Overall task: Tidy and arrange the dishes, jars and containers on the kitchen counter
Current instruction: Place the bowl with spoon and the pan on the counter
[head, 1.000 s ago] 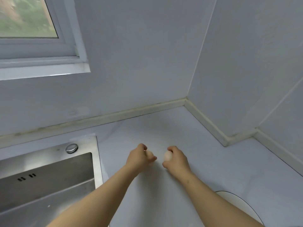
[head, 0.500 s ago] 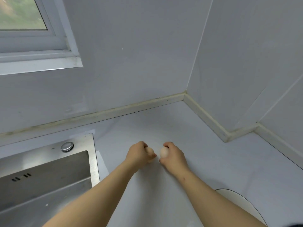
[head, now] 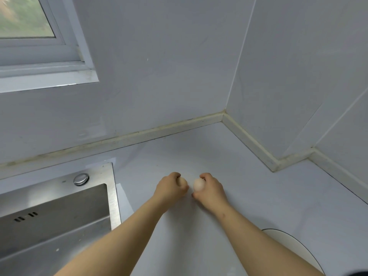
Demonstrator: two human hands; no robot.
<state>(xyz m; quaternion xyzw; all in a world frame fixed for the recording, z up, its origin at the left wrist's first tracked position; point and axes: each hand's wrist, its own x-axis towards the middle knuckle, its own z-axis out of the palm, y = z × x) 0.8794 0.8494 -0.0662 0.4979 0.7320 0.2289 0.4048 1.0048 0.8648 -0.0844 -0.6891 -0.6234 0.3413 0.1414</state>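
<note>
Fingers [head: 174,174] of the left hand [head: 169,189] curl round a tan egg [head: 182,182]; the right hand [head: 212,191] likewise grips a paler egg [head: 198,184]. Both eggs sit just apart, low over the desk [head: 249,196], right of the sink [head: 112,196]. Forearms stretch forward, knuckles up.

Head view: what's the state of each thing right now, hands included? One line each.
left hand: grips the left egg.
right hand: grips the right egg.
left egg: unbroken as far as shows, mostly hidden by fingers.
right egg: unbroken, apart from the left egg.
plate: flat on the counter, partly hidden by the right forearm.
window: looks shut.
sink: only partly in view.
</note>
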